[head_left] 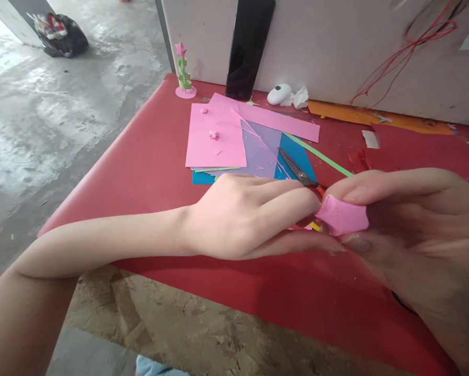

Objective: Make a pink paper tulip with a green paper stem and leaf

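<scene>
Fingers [297, 201] of both hands pinch small pink folded paper star [343, 215] near scissors [299, 171]; shaping step, likely next: gentler point-squeezing.

Both of the person's arms are bare, with no sleeve showing anywhere along the left forearm from the elbow to the wrist. The left hand [250, 216] carries no ring, watch or bracelet, and its fingers are slender and long. The right hand [410, 230] fills the near corner, large and slightly blurred by closeness; its nails are short and unpainted, one thumbnail plainly visible. A small dark band or strap edge shows just under the right wrist, too cut off to identify.
</scene>
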The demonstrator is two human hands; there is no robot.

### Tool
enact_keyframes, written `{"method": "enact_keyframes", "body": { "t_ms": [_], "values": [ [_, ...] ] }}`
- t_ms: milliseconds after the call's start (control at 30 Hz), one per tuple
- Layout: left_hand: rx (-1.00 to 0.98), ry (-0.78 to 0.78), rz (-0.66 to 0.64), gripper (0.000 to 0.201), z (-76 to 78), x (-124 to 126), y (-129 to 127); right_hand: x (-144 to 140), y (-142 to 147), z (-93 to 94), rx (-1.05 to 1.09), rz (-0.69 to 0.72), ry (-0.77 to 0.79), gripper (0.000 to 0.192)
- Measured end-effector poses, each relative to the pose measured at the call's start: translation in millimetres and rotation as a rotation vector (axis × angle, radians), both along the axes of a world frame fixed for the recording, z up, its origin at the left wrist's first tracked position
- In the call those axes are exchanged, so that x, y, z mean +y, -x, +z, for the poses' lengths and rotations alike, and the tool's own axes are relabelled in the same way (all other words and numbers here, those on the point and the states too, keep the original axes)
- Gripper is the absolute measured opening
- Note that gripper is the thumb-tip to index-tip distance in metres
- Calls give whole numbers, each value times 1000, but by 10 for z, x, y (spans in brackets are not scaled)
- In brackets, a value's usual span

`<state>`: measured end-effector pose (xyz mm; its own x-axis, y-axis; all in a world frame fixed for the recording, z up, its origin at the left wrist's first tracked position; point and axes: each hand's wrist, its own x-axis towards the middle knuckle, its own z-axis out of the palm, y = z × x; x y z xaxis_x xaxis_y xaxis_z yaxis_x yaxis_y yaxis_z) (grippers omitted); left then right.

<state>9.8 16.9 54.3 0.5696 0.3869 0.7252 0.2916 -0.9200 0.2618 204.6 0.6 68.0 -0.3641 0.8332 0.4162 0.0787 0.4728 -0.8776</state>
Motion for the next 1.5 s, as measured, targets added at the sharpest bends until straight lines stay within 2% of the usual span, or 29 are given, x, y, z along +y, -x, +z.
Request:
{"method": "enact_keyframes", "body": {
  "t_ms": [267,500,700,833,1233,1367,1500],
  "values": [
    [66,-121,69,28,54,9,10,43,21,2,58,67,-79,40],
    [60,-161,14,23,24,12,8,53,-6,6,17,121,-99,39],
    [94,-192,-8,21,-10,37,11,55,1,-63,28,95,-112,36],
    [99,-222,-44,22,-18,53,15,39,6,-68,11,74,-43,33],
    [61,-287,-67,18,-25,29,4,48,37,-72,74,214,47,40],
    [42,-356,-114,15,-13,68,10,48,-22,-2,-10,245,-53,38],
    [34,-405,-120,18,-9,106,5,58,-54,78,-116,202,-214,27]
  ]
}}
